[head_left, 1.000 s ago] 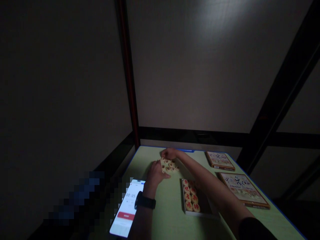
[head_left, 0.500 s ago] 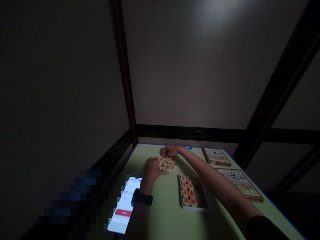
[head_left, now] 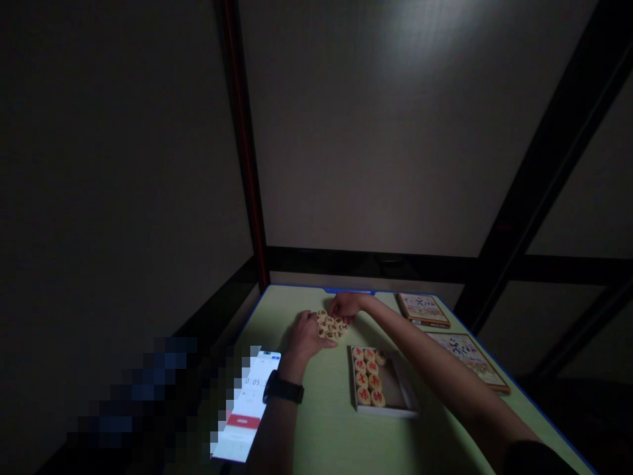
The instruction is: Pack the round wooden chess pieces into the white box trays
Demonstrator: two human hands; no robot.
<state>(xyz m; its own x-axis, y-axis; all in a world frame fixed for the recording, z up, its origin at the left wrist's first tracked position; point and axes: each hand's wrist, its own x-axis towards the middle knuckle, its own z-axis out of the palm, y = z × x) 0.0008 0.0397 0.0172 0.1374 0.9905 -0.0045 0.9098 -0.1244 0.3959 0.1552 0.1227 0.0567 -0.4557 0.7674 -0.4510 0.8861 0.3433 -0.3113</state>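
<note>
Several round, pale Chinese chess pieces (head_left: 330,326) with dark characters lie bunched together on the green table (head_left: 326,402). My left hand (head_left: 307,335) curves around the left side of the bunch, thumb apart from the fingers and touching the near edge. At the far right side of the same pieces is my right hand (head_left: 347,307), its fingers bent down onto them; whether one is pinched there I cannot make out. Nearer to me stands a shallow white box (head_left: 386,413). Chess pieces with red characters (head_left: 368,377) fill its left part in rows, and one more piece (head_left: 380,357) sits at the top.
Two flat printed boxes (head_left: 424,309) (head_left: 467,359) lie along the right side of the table, partly behind my right forearm. A lit phone (head_left: 242,409) showing a timer is by my left wrist. A wall rises behind the table's blue edge.
My right hand has moved a little right and nearer, down onto the pieces. The bunch looks tighter between both hands. The view has shifted slightly.
</note>
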